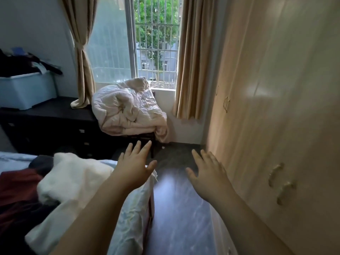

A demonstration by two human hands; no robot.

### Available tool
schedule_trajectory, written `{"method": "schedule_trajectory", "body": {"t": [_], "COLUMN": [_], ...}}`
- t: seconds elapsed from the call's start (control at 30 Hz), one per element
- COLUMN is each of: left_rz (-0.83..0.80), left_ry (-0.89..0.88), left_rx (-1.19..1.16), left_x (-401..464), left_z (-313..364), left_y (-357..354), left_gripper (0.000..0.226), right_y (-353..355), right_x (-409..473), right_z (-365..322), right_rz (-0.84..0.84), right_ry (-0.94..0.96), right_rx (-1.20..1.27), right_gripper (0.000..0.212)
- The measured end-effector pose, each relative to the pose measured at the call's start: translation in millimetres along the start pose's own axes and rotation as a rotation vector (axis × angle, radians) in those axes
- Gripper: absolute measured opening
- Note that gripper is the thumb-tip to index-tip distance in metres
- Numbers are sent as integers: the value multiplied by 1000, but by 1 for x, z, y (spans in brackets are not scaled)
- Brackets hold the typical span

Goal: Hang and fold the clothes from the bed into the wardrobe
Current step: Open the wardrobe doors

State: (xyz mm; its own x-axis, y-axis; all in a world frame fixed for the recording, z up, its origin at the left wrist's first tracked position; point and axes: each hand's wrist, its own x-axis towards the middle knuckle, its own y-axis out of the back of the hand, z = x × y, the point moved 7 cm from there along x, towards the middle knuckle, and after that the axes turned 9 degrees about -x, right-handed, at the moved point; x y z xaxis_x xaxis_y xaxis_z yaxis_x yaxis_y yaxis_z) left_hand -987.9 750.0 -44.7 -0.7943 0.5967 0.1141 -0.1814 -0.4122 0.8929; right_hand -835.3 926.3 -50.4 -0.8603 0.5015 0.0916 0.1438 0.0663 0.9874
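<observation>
Clothes lie piled on the bed (128, 214) at the lower left: a white garment (73, 181), a dark red one (16, 188) and a dark grey one (41, 161). The cream wardrobe (276, 126) fills the right side, its doors closed, with handles (281, 183) near my right arm. My left hand (135, 165) reaches forward over the bed's corner with fingers spread, holding nothing. My right hand (207, 172) stretches out above the floor, fingers straight and empty, just left of the wardrobe doors.
A narrow strip of dark floor (176, 208) runs between bed and wardrobe. A crumpled quilt (127, 111) sits on a chair under the barred window (156, 43). A dark dresser (47, 124) at the left carries a blue storage box (25, 89) topped with dark clothes.
</observation>
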Motion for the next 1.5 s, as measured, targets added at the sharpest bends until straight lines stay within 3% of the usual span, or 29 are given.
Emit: {"method": "schedule_trajectory", "body": {"t": [0.5, 0.7, 0.87, 1.0, 1.33, 1.5], "left_rz": [26, -47, 35, 2, -131, -210], "left_ry": [-138, -87, -45, -16, -212, -387], "left_rx": [-7, -14, -46, -63, -11, 2], "left_x": [364, 522, 635, 720, 973, 1080], "left_z": [3, 9, -2, -7, 13, 59], "left_y": [-39, -78, -67, -82, -159, -193], "left_gripper": [73, 73, 70, 70, 72, 75], "right_y": [-24, -35, -32, -41, -92, -89], "right_x": [341, 498, 633, 718, 917, 986], "right_z": [61, 113, 128, 133, 210, 249], "right_rz": [21, -4, 20, 5, -20, 3], "right_ry": [-66, -56, -24, -8, -212, -351], "right_rx": [12, -3, -10, 12, -30, -47], "right_gripper": [67, 68, 68, 67, 67, 67]}}
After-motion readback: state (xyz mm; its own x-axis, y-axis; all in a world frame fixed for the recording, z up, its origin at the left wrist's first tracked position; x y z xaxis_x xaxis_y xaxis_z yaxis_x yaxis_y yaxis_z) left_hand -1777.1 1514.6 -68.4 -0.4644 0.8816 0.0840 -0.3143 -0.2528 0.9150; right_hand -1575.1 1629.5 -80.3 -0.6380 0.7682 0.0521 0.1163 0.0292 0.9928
